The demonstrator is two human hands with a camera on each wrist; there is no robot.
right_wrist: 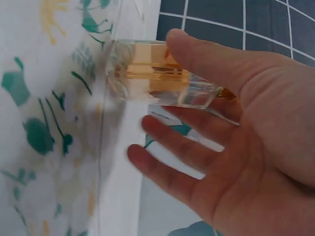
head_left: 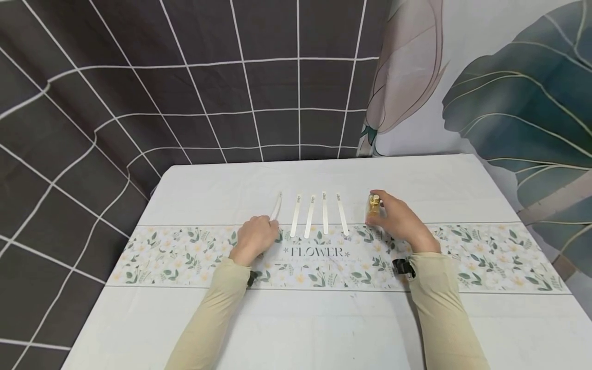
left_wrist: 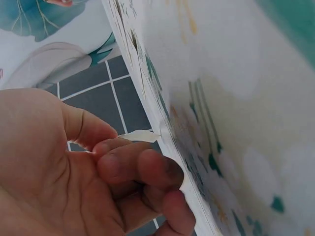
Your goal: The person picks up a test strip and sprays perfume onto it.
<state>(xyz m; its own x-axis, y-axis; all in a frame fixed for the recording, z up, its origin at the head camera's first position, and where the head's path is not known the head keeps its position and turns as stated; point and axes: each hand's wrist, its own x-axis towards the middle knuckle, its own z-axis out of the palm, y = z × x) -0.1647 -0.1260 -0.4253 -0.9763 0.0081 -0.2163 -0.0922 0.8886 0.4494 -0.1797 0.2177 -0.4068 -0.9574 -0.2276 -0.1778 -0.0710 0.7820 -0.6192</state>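
Observation:
My left hand (head_left: 257, 237) pinches the near end of a narrow white paper strip (head_left: 276, 206) between thumb and forefinger, left of the other strips. In the left wrist view the held strip (left_wrist: 140, 135) sticks out past the fingertips, slightly bent, and the other fingers are curled. To the right, my right hand (head_left: 401, 220) holds a small clear glass perfume bottle (right_wrist: 152, 73) with amber liquid and a gold top. Its thumb lies along one side of the upright bottle, while the lower fingers are spread apart. The bottle's base appears to touch the tabletop.
Several white strips (head_left: 310, 217) with small dark print at their far ends lie in a row between the hands. Beneath is a white tablecloth (head_left: 305, 329) with a floral band reading FLOWER. Dark grid cloth (head_left: 208, 87) and a leaf-patterned curtain (head_left: 522, 103) hang behind the table.

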